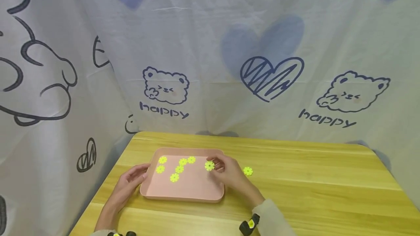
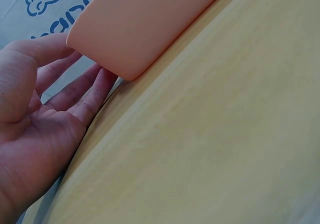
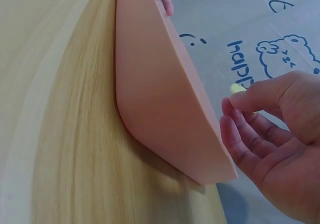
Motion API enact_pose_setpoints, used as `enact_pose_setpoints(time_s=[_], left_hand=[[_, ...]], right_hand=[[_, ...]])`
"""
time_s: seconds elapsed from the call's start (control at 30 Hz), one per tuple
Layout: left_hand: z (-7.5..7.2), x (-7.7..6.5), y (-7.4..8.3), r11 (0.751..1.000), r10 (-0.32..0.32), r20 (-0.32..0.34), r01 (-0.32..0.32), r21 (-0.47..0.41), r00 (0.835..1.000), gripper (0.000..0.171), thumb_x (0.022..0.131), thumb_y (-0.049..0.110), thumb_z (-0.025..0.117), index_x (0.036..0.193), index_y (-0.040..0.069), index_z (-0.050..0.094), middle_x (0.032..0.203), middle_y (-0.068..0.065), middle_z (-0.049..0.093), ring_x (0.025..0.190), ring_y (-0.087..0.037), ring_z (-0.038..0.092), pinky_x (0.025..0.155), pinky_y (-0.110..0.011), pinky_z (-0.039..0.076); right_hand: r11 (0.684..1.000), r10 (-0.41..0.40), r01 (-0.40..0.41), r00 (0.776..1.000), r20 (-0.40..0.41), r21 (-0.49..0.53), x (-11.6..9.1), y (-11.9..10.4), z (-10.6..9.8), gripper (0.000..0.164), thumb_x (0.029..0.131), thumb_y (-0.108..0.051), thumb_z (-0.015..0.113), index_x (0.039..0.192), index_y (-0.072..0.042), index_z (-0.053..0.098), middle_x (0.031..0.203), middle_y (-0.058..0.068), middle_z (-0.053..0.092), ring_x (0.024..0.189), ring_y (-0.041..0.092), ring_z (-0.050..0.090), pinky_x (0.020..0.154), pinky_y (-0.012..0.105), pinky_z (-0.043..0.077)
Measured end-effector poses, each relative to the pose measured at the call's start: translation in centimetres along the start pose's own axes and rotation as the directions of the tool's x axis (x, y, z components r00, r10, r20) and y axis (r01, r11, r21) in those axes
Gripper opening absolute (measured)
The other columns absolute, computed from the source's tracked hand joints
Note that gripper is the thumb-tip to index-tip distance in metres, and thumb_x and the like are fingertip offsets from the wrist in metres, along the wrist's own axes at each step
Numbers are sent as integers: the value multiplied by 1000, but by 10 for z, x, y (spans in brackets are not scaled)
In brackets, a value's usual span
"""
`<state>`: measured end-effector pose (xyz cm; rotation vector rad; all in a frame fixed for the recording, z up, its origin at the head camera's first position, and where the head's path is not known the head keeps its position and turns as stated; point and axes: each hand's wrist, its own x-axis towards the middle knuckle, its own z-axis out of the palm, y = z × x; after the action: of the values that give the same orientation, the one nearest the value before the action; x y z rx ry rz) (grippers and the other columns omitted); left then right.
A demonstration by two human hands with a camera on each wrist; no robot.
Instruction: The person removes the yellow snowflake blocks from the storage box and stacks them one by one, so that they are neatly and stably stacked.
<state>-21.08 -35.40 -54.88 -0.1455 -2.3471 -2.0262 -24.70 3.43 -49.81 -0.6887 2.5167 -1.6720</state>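
A shallow pink tray [image 1: 190, 192] lies on the table, with several yellow-green notched discs [image 1: 174, 177] on its floor. My left hand [image 1: 126, 185] holds the tray's left side, the thumb at the rim and the other fingers against the outer wall in the left wrist view. Over the right part of the tray, my right hand [image 1: 232, 172] pinches another notched disc [image 1: 209, 165] between thumb and fingertips. Only a small edge of that disc [image 3: 237, 88] shows in the right wrist view; the fingers hide the rest.
One more notched disc [image 1: 248, 171] lies on the wooden table [image 1: 315, 192], just right of the right hand. A pale curtain [image 1: 210, 46] printed with bears and hearts hangs behind the table and along its left side.
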Motion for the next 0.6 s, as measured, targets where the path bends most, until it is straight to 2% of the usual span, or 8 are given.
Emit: enact_pose_setpoints(time_s=[0.13, 0.23, 0.47, 0.6], left_hand=[[0, 0, 0, 1000, 2, 1, -2, -5, 1000, 48, 104, 13, 63, 143, -9, 49, 141, -14, 58, 120, -2, 59, 98, -18, 50], [-1, 0, 0, 1000, 0, -1, 0, -5, 1000, 48, 103, 14, 64, 143, -9, 49, 141, -14, 59, 119, -1, 59, 99, -17, 49], [-1, 0, -1, 1000, 9, 0, -9, -1, 1000, 47, 104, 14, 63, 143, -9, 50, 141, -14, 59, 119, -2, 60, 99, -17, 49], [-1, 1, -1, 1000, 12, 5, -12, -15, 1000, 47, 104, 13, 63, 143, -9, 49, 141, -13, 59, 120, -3, 60, 99, -18, 50]], right_hand=[[1000, -22, 21, 1000, -2, -17, -4, -1, -5, 35, 88, 7, 70, 121, -3, 69, 105, 5, 69, 90, 16, 63, 77, 24, 58], [999, -38, 37, 999, -15, -25, -7, 0, -8, 35, 88, 7, 70, 121, -5, 70, 105, 4, 70, 89, 15, 63, 76, 24, 58], [999, -33, 34, 998, -57, 19, -14, -1, -13, 38, 86, 10, 68, 121, -4, 69, 107, 6, 70, 91, 19, 64, 76, 31, 60], [999, -40, 42, 995, -92, 20, -19, -1, -16, 41, 83, 11, 68, 120, -5, 70, 107, 6, 71, 92, 20, 66, 76, 30, 61]])
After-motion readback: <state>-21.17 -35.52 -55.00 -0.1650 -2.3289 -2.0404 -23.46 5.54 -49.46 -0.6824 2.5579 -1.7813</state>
